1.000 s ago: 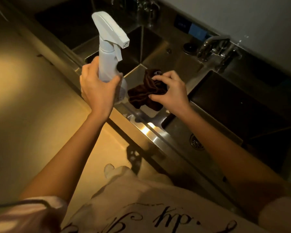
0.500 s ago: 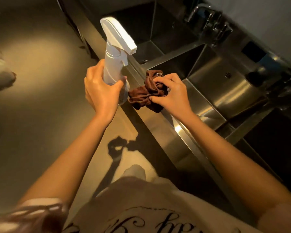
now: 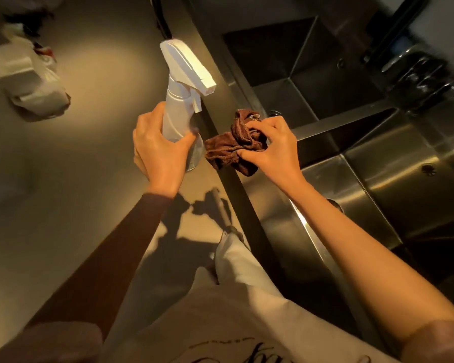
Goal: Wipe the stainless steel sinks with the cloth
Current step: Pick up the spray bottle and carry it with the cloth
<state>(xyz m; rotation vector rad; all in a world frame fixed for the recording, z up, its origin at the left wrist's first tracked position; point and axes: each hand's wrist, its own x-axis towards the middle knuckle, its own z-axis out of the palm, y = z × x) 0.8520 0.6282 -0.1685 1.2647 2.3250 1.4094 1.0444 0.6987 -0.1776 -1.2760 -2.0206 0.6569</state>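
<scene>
Both hands have kept their grips since a second ago, but the view has swung: the sinks now run up the right side and a stretch of floor with a white bag point(image 3: 29, 82) has come in at upper left. Left hand point(image 3: 159, 150) is clamped round the body of the spray bottle point(image 3: 180, 100), which stands upright with its nozzle aimed right, toward the steel. Right hand point(image 3: 270, 148) is closed on the brown cloth point(image 3: 231, 148), bunched between thumb and fingers and held in the air just over the front rim of the sinks point(image 3: 364, 163), close beside the bottle.

From the cloth, the nearer basin lies right and down, the farther basin up and right past the dividing ledge. So the right hand is the nearer one to the steel; the left is out over the floor side. Wiping looks not yet begun, since the cloth touches no basin wall that I can see
</scene>
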